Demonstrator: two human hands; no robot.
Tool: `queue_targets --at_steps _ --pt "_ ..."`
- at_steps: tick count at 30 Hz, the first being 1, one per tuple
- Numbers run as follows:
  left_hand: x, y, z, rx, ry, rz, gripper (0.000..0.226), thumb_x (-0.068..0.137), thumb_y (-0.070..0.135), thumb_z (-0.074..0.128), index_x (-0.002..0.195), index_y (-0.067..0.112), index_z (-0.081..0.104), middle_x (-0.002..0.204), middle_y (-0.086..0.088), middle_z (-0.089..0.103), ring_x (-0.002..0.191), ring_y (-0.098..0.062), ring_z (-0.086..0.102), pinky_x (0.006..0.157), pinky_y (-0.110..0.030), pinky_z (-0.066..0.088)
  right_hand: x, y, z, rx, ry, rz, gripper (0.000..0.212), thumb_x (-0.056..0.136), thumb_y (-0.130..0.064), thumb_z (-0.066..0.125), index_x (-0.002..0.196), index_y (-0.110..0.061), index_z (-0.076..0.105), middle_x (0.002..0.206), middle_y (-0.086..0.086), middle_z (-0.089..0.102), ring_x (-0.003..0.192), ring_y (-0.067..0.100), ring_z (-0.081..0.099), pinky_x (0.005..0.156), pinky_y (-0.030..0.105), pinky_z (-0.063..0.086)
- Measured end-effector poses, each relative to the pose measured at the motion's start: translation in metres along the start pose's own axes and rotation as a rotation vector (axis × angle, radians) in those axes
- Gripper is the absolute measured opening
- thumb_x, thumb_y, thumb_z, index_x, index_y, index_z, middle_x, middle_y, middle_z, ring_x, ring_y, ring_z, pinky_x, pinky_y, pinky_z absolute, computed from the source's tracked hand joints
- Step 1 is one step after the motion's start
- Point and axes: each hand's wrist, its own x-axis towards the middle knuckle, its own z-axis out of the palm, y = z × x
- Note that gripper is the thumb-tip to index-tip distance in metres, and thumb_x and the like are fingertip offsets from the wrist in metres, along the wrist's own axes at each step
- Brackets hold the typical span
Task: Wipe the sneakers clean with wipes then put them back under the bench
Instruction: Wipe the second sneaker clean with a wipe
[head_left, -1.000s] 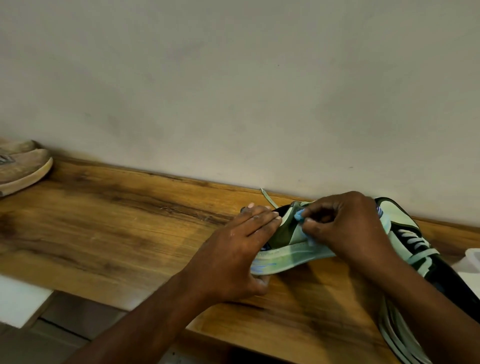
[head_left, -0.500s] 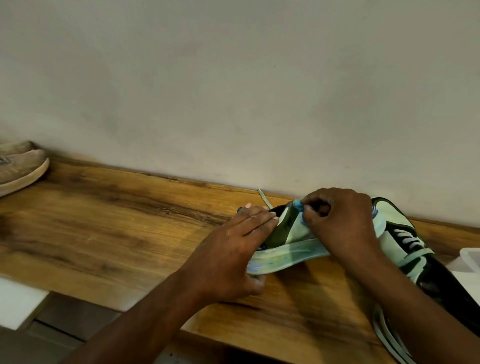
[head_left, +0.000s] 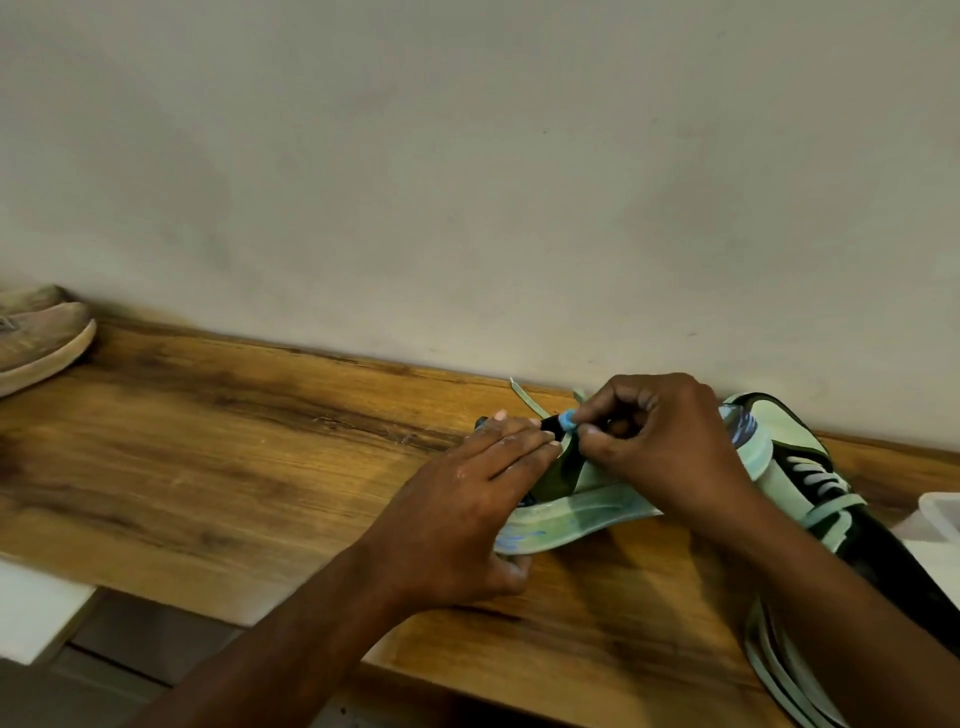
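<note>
A mint-green and black sneaker (head_left: 582, 512) lies on the wooden bench (head_left: 260, 467) near the wall, its pale sole facing me. My left hand (head_left: 467, 519) clasps its heel end, fingers over the upper and thumb under the sole. My right hand (head_left: 660, 447) presses a small blue wipe (head_left: 569, 419) with pinched fingertips against the shoe's upper edge. Most of the wipe is hidden in the fist. A second green and black sneaker (head_left: 810, 478) lies to the right, partly behind my right forearm.
A pair of tan sneakers (head_left: 36, 343) sits at the bench's far left. A white container (head_left: 940, 519) shows at the right edge. The plain wall stands close behind the bench. The bench's front edge drops to a tiled floor (head_left: 104, 675).
My right hand has slid the blue wipe up and left along the sneaker's upper edge, closer to my left fingertips. The left hand keeps its hold.
</note>
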Motion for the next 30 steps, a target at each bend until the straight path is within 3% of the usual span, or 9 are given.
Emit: queue_targets --at_steps 2,7,10,13,17,19,22,24,30 --pt "0.000 0.000 0.000 -0.002 -0.002 -0.007 0.093 0.073 0.038 0.084 0.153 0.006 0.047 0.156 -0.006 0.051 0.150 -0.019 0.040 0.127 -0.039 0.029 0.001 0.003 -0.011 -0.029 -0.093 0.025 0.021 0.070 -0.002 0.088 0.074 -0.021 0.080 0.061 -0.016 0.070 0.054 0.001 0.063 0.052 0.010 0.045" --pt "0.000 -0.001 0.001 -0.020 -0.005 -0.018 0.094 0.072 0.037 0.084 0.153 0.006 0.047 0.156 -0.006 0.051 0.150 -0.020 0.040 0.126 -0.042 0.030 0.002 0.007 0.001 -0.134 0.165 0.003 0.020 0.075 -0.002 0.083 0.081 -0.020 0.081 0.062 -0.019 0.066 0.067 -0.001 0.067 0.058 0.006 0.046" --pt "0.001 -0.004 0.001 -0.044 -0.018 -0.054 0.096 0.071 0.040 0.084 0.154 0.008 0.047 0.157 -0.004 0.049 0.151 -0.019 0.038 0.125 -0.043 0.032 -0.004 -0.003 0.009 -0.003 0.038 -0.036 0.020 0.073 0.000 0.083 0.078 -0.019 0.081 0.060 -0.011 0.069 0.054 0.007 0.065 0.051 0.010 0.044" --pt "0.002 -0.005 -0.001 -0.060 -0.012 -0.079 0.097 0.070 0.042 0.084 0.153 0.008 0.048 0.157 -0.004 0.050 0.151 -0.019 0.038 0.126 -0.042 0.031 -0.009 -0.006 -0.006 0.010 -0.164 0.001 0.021 0.070 -0.001 0.086 0.072 -0.020 0.079 0.060 -0.016 0.069 0.051 0.003 0.062 0.050 0.010 0.043" --pt "0.003 -0.006 -0.004 -0.097 0.017 -0.104 0.097 0.070 0.042 0.084 0.153 0.007 0.048 0.155 -0.004 0.052 0.149 -0.016 0.041 0.127 -0.039 0.028 -0.010 0.004 -0.015 -0.260 0.064 -0.058 0.022 0.068 -0.002 0.084 0.077 -0.021 0.079 0.059 -0.021 0.061 0.059 0.003 0.063 0.055 0.008 0.043" --pt "0.003 -0.007 -0.003 -0.098 0.011 -0.114 0.098 0.070 0.043 0.082 0.154 0.008 0.047 0.156 -0.004 0.051 0.150 -0.015 0.040 0.127 -0.040 0.028 -0.014 0.004 -0.008 -0.227 0.117 -0.069 0.023 0.069 0.000 0.082 0.080 -0.020 0.079 0.063 -0.024 0.059 0.060 0.006 0.063 0.056 0.008 0.043" --pt "0.004 -0.008 -0.003 -0.096 0.001 -0.128 0.100 0.068 0.047 0.079 0.155 0.009 0.046 0.158 -0.003 0.049 0.152 -0.014 0.037 0.128 -0.038 0.025 -0.026 -0.003 0.006 -0.067 -0.049 -0.051 0.024 0.071 -0.001 0.083 0.084 -0.021 0.080 0.063 -0.018 0.065 0.061 0.004 0.065 0.055 0.009 0.045" --pt "0.005 -0.009 -0.005 -0.112 0.011 -0.141 0.100 0.065 0.046 0.081 0.153 0.009 0.049 0.156 -0.002 0.051 0.150 -0.014 0.038 0.128 -0.034 0.023 -0.033 -0.005 0.010 -0.113 -0.160 -0.072 0.024 0.070 -0.005 0.084 0.083 -0.024 0.080 0.067 -0.016 0.067 0.064 0.005 0.066 0.055 0.013 0.048" --pt "0.004 -0.007 -0.006 -0.129 0.027 -0.123 0.095 0.067 0.042 0.080 0.151 0.008 0.051 0.153 -0.002 0.054 0.148 -0.014 0.042 0.128 -0.034 0.024 -0.023 0.012 -0.007 -0.183 0.207 0.015 0.022 0.073 -0.004 0.084 0.084 -0.022 0.079 0.071 -0.014 0.068 0.062 0.006 0.064 0.059 0.022 0.053"
